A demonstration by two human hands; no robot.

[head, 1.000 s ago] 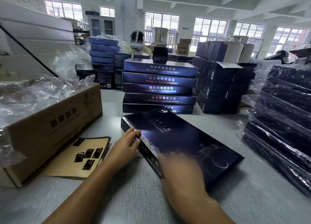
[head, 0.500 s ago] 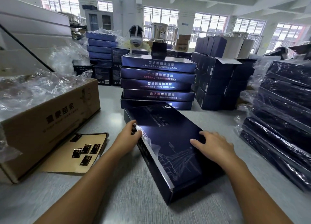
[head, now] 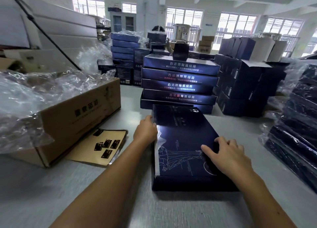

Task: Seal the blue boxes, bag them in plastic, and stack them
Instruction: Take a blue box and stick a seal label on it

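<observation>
You have turned the blue box straight on the desk, your left hand holding its side edge and your right hand lying flat, fingers spread, on top, so it looks ready to seal.

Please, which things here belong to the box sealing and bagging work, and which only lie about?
For the job: blue box, left hand at its edge, right hand on its lid; sticker sheet, probably seals; plastic bags; unbagged stack; bagged stack.
Lying about: metal urn; cabinet; white boards.
</observation>
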